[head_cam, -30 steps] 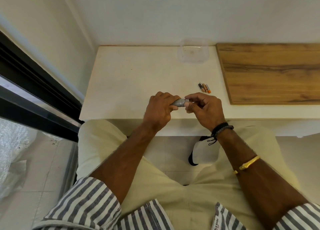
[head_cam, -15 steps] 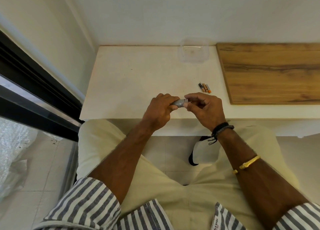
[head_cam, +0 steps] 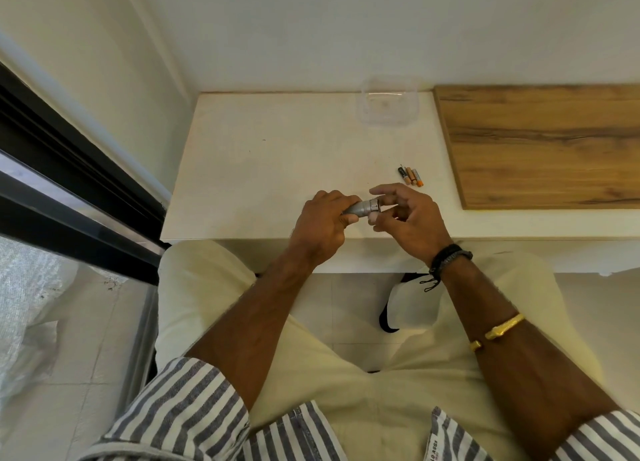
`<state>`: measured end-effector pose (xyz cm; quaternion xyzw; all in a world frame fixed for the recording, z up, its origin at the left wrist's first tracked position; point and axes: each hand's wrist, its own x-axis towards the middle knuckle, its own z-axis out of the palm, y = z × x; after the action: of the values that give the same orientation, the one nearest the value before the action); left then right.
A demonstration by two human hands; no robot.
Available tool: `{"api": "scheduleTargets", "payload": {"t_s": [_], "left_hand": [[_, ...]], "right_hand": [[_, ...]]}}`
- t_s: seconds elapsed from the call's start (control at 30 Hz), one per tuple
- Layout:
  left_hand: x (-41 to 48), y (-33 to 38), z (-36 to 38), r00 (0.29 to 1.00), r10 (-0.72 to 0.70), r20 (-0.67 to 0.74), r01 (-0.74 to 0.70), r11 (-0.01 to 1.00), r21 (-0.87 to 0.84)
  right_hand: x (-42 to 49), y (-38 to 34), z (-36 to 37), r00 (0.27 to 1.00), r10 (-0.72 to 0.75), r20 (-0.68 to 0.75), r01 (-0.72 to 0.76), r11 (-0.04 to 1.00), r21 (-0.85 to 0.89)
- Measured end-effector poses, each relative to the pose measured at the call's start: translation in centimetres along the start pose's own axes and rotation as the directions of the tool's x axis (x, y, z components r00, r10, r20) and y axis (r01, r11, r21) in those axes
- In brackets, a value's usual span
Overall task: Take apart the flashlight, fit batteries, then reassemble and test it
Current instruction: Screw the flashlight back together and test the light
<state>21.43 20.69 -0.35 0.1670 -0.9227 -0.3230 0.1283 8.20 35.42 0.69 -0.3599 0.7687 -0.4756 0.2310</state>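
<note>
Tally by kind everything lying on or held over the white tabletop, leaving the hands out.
flashlight: 1
batteries: 3, as far as the small cluster can be made out
clear plastic container: 1
wooden board: 1
Total: 6

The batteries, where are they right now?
In the head view, the batteries lie on the white table, right of centre, just beyond the right hand and close to the left edge of the wooden board.

Shirt tag (head_cam: 433, 455): roughly "LO ASSN"
</note>
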Motion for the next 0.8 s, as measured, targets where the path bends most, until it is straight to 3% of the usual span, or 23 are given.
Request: {"api": "scheduleTargets", "payload": {"t_s": [0.17,0.3,0.4,0.47,0.57,0.8], "left_hand": [[0.01,0.02,0.03,0.999,0.035,0.009,-0.035,0.999,0.019],[-0.08,0.32,0.22,0.998,0.058,0.013,-0.058,0.998,0.023],[-0.07,0.25,0.28,0.999,0.029,0.017,-0.029,0.999,0.024],[0.01,0.06,0.26,1.0,-0.007,0.023,0.006,0.999,0.04],[0.02,-0.13,0.26,0.999,-0.032,0.028,0.031,0.998,0.051],[0.01,0.27,0.39,0.999,0.024,0.025,-0.025,0.999,0.034]], "right_hand": [[-0.24,-0.33,0.28,0.996,0.063,-0.055,-0.065,0.997,-0.033],[-0.2,-0.34,0.51,0.979,0.142,-0.146,-0.173,0.956,-0.235],[-0.18,-0.27,0.44,0.984,0.151,-0.099,-0.158,0.985,-0.072],[-0.05,-0.18,0.0,0.996,0.081,-0.038,-0.081,0.997,0.0],[0.04,0.02,-0.23,1.0,-0.001,-0.021,0.0,0.998,-0.055],[-0.23,-0.14,0.33,0.986,0.104,-0.128,-0.122,0.983,-0.14]]}}
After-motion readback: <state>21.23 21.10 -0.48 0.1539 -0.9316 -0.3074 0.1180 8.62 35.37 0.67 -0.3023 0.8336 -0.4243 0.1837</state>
